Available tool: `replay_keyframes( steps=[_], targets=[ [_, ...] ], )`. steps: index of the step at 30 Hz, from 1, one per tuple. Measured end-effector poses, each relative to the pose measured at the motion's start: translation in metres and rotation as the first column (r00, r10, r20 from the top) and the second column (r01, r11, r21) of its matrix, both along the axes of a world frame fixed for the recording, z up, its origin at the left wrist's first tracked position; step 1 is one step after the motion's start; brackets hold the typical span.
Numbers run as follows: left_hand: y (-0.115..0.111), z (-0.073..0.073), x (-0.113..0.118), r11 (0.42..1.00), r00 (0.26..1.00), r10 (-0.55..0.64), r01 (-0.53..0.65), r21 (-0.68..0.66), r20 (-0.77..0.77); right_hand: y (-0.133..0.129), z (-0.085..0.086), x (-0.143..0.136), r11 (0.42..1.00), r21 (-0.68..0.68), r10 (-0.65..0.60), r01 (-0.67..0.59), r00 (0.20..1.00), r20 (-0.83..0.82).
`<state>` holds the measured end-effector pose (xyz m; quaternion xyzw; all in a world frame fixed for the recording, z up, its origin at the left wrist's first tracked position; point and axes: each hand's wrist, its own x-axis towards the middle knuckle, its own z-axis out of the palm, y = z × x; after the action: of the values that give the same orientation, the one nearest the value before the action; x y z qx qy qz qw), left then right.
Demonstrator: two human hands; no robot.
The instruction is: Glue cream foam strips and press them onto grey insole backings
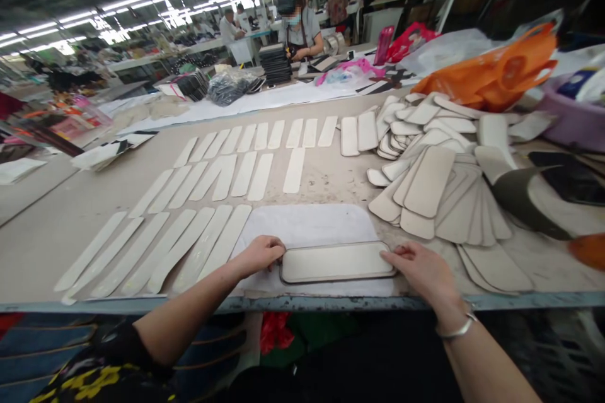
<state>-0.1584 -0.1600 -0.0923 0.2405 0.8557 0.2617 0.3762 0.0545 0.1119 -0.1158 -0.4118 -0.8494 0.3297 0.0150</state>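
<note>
- Long, thin cream strips with rounded corners (159, 251) lie slanted in three rows across the left of the beige tabletop (326, 182).
- The left hand (262, 253) has its thumb and curled fingers closed on the left end of the dark-edged panel.
- Beyond the table, a stack of flat black pieces (275, 65) stands beside a co-worker in a grey top (307, 31).
- The long cream panel with rounded corners and dark edging (338, 262) lies crosswise on a white sheet (307, 223), near the table's front edge, between the hands.
- The right hand (423, 267), a silver bracelet (457, 328) at its wrist, pinches the panel's right end, thumb on top.
- A heap of cream rounded pieces (430, 182) overlaps beyond the right hand.
- A crumpled orange plastic bag (501, 72) lies behind the heap, near a lilac plastic tub (570, 116).
</note>
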Motion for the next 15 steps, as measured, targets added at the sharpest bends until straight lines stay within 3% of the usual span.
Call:
replay_keyframes(
  steps=[5, 15],
  targets=[
    [-0.0023, -0.0018, 0.0009, 0.996, 0.992, -0.087, 0.088, 0.001, -0.091, -0.0003, -0.0015, -0.0007, 1.0, 0.003, -0.003, 0.003, 1.0, 0.027],
    [0.0047, 0.0031, 0.005, 0.992, 0.982, -0.112, 0.102, -0.068, -0.154, -0.0027, -0.0053, -0.0004, 1.0, -0.011, -0.022, 0.022, 1.0, -0.003]
  ],
)
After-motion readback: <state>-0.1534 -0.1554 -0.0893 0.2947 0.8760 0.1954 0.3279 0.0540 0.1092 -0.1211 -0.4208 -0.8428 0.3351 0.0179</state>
